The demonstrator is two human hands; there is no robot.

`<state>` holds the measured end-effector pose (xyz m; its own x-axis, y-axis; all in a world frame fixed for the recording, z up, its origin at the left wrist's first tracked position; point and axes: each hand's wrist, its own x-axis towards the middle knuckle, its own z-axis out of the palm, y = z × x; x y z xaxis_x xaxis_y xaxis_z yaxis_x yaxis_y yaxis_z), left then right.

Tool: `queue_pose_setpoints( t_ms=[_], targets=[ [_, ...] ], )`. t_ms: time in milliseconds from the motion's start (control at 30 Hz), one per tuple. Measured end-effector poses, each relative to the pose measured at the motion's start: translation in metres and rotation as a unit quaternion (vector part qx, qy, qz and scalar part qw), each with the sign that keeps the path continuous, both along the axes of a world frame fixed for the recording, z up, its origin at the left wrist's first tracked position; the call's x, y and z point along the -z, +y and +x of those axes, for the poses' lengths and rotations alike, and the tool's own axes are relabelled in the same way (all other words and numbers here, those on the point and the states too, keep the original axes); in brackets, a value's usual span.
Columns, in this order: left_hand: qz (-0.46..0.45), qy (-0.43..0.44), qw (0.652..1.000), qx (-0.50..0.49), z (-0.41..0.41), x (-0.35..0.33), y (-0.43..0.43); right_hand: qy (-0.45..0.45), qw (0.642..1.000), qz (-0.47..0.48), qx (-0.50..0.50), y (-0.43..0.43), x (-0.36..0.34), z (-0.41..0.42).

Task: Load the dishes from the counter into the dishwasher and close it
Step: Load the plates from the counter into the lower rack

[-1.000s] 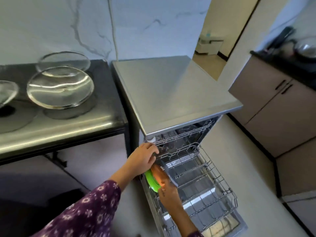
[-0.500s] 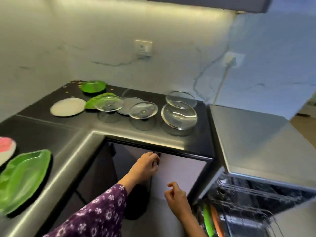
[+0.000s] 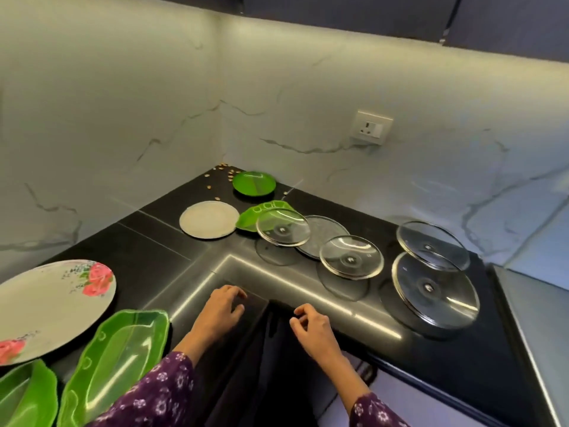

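My left hand [image 3: 220, 309] hangs over the inner corner of the black counter [image 3: 154, 251], fingers loosely curled and holding nothing. I cannot tell whether the tips touch the edge. My right hand [image 3: 311, 326] is just beside it at 3 o'clock, over the counter's front lip, also loosely curled with nothing in it. My purple flowered sleeves [image 3: 154, 392] come in from 6 o'clock.

The dishes all lie on the counter. At 2 o'clock from my right hand the big glass lid [image 3: 434, 294] sits near the front edge, and a second glass lid [image 3: 431, 245] overlaps its far rim. At 12 o'clock a smaller glass lid [image 3: 351, 257] overlaps a steel plate [image 3: 320, 232]. A fourth glass lid [image 3: 283, 226] covers that plate's other side and part of a green leaf tray [image 3: 246, 218]. A gap of counter separates the smaller lid from the big one.

At 12 o'clock from my left hand the pale round plate [image 3: 209, 219] lies well apart, with only counter between. The round green plate [image 3: 254, 183] and scattered seeds [image 3: 221, 174] sit behind it in the wall corner. The flowered plate [image 3: 52, 300] is at 9 o'clock. The near leaf tray [image 3: 120, 362] lies just beside my left forearm, and another leaf tray [image 3: 24, 396] is cut by the frame at 7 o'clock.

The dishwasher top [image 3: 532, 318] butts against the counter's end at 3 o'clock.
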<state>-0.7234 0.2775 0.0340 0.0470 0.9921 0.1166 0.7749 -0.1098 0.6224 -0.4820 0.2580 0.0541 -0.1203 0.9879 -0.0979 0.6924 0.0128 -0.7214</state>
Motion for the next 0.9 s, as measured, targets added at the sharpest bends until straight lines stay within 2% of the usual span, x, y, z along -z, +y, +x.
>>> queue_pose_setpoints(
  t_ms=[233,467,767,900],
  targets=[
    [0.012,-0.030,0.992,-0.125,-0.059,0.030,0.061,0.051,0.998,-0.031,-0.017,0.109,-0.011,-0.098],
    [0.051,0.011,0.993,-0.106,-0.089,0.037,0.115,0.057,0.997,-0.045,-0.030,0.183,-0.009,-0.166],
    [0.088,0.032,0.991,-0.098,-0.097,0.070,0.127,-0.048,0.991,-0.027,-0.124,0.259,0.020,-0.236],
    [0.102,0.039,0.988,-0.110,-0.097,0.073,0.129,-0.125,0.985,-0.014,-0.119,0.273,0.037,-0.253]
  ],
)
